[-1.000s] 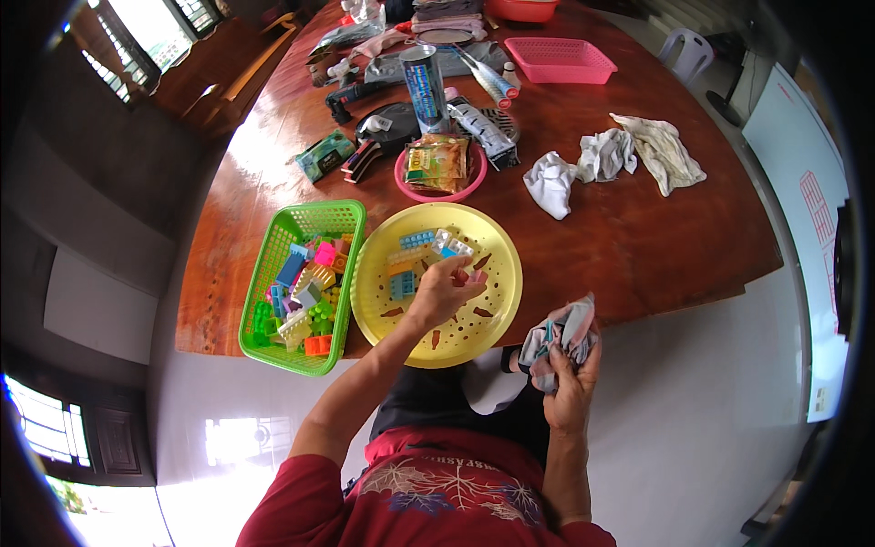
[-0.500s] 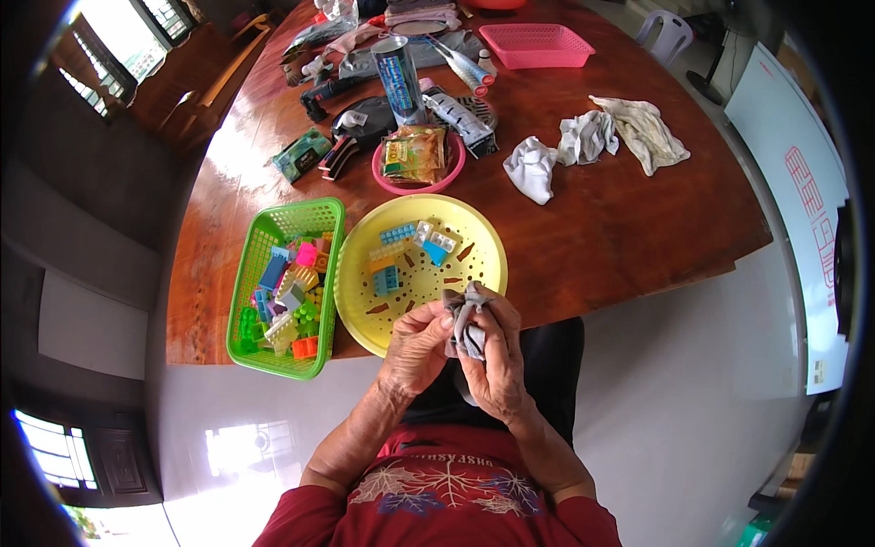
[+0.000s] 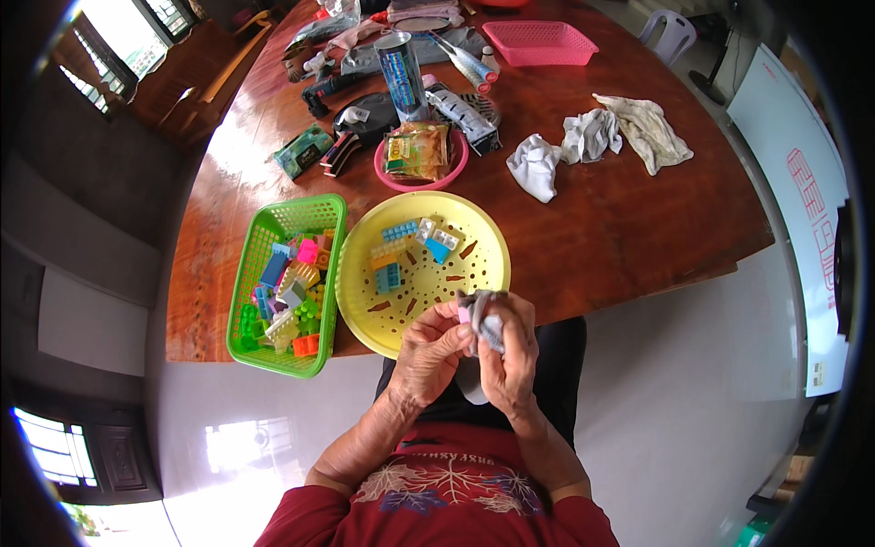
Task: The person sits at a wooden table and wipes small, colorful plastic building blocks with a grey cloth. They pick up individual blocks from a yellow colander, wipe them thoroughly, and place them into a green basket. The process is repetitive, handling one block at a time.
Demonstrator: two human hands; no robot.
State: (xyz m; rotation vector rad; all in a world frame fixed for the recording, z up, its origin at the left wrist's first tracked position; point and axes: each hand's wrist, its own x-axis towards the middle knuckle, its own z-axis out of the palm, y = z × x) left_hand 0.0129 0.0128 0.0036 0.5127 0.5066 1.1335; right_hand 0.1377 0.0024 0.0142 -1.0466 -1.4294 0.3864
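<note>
- Your left hand point(image 3: 428, 351) and your right hand point(image 3: 510, 351) are together in front of your body, just below the near rim of the yellow perforated plate point(image 3: 483, 273)
- Both hands are closed around a small grey cloth point(image 3: 483, 314); a small pink piece point(image 3: 464, 314) shows between your fingers, pressed against the cloth
- The cloth is held in the air over the edge of the wooden table point(image 3: 638, 219), not lying on it
- On the yellow plate you have a few building blocks point(image 3: 415, 246), blue, yellow and white, mostly in its far half
- The green basket point(image 3: 314, 214) stands just beside the plate on your left, touching it or almost; it is full of mixed coloured blocks
- Behind the plate is a pink bowl point(image 3: 447, 178) with a snack packet inside
- To the right, well apart from your hands, lie three crumpled rags point(image 3: 592, 137)
- At the far side of the table stands a pink basket point(image 3: 538, 41)
</note>
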